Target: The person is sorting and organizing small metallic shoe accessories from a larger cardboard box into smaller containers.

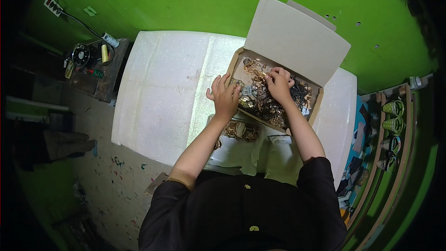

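An open cardboard box (236, 58) lies at an angle on the white table, its lid (297, 35) folded back toward the wall. Inside is a heap of small gold-coloured and dark metal pieces (260, 100), some looking like chains and rings. My right hand (280, 86) is over the heap, fingers bent together at gold-coloured pieces; what they pinch is too small to make out. At the box's left wall, my left hand (225, 96) has its fingers spread. A small clear packet (246, 90) lies among the pieces between both hands.
A clear bag with gold-coloured pieces (241, 130) sits at the near side of the box. The white table (162, 88) extends left toward a small stand (100, 83) with thread spools. A rack with green sandals (394, 124) stands at right, a green wall behind.
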`<action>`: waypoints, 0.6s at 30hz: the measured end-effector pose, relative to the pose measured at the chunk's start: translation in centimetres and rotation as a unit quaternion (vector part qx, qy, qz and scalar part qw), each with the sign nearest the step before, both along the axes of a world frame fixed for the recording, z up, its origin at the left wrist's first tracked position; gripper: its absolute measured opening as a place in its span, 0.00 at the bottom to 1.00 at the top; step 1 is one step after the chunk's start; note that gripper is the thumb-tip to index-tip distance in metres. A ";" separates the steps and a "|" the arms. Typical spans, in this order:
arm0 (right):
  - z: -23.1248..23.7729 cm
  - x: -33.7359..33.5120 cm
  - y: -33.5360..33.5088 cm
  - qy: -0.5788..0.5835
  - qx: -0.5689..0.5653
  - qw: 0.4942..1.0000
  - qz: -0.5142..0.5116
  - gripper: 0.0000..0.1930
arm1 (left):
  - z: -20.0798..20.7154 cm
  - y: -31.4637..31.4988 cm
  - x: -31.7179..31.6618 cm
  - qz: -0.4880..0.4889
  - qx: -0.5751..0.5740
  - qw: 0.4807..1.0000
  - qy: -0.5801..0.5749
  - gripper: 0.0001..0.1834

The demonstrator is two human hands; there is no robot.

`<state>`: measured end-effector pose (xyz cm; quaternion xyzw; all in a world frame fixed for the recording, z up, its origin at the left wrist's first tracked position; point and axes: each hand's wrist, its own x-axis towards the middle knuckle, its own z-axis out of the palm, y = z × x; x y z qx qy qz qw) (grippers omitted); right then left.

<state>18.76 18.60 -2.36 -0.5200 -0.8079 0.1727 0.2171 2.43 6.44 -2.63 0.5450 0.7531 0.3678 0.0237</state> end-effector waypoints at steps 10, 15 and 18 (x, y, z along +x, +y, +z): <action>0.4 2.8 -0.1 0.193 -0.183 0.964 0.027 0.13 | 0.9 0.0 0.1 -0.013 -0.007 1.000 -0.011 0.10; 4.1 1.9 -1.7 0.003 -0.162 0.985 -0.058 0.11 | 1.2 -0.2 -0.2 -0.018 -0.020 0.999 -0.023 0.10; 4.7 1.7 -2.0 -0.108 -0.136 0.983 -0.063 0.09 | 1.3 -0.1 -0.2 -0.020 -0.037 0.999 -0.026 0.10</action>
